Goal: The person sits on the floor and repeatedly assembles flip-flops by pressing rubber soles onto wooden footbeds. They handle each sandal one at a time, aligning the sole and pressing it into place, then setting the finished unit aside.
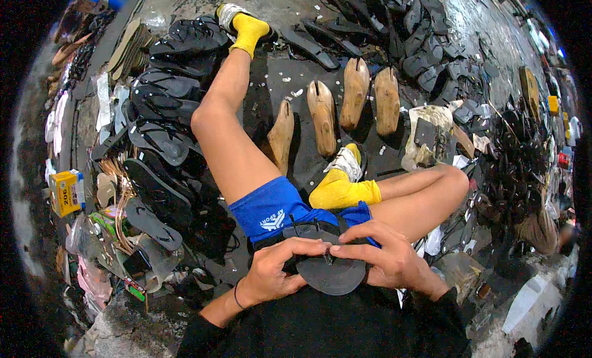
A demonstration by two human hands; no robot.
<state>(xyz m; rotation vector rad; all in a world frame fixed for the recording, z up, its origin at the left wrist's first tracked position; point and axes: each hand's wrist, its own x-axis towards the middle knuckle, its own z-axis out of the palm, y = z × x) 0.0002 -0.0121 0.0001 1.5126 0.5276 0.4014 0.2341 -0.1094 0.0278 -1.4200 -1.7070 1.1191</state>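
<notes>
A black flip-flop point(333, 276) lies in my lap, its rounded end toward my body. My left hand point(274, 268) is closed on its left edge, thumb below and index finger reaching over the top. My right hand point(394, 256) holds the opposite edge. Both hands' fingertips meet over the middle of the rounded end, at a small dark piece that looks like the strap's toe post. My fingers partly hide that spot and the rest of the strap.
Several wooden shoe lasts point(322, 120) stand on the floor between my legs. Piles of black flip-flops point(163, 96) lie left and more dark soles point(425, 37) far right. A yellow-and-blue box point(66, 193) sits at left. Scraps and a cloth-like sheet point(425, 120) lie at right.
</notes>
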